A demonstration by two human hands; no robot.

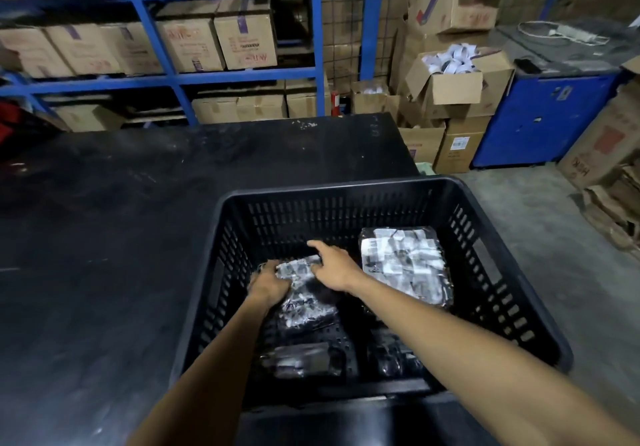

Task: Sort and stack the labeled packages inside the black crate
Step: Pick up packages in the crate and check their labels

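Observation:
The black crate (349,189) stands at the right end of a black table, with both my arms reaching into it. Inside, at the back right, lies a stack of clear-wrapped packages with white labels (403,263). My left hand (268,282) grips the left edge of a labeled package (301,293) at the back left. Fingers spread, my right hand (332,265) rests on that package's top right corner. Another dark wrapped package (299,360) lies near the front left, and a smaller one (398,359) shows at the front right, partly under my right forearm.
The black table (121,237) stretches left and behind the crate. Blue shelving (173,78) with cardboard boxes runs along the back. Open cartons (446,78) are piled at the back right, next to a blue cabinet (540,119). Concrete floor lies right of the crate.

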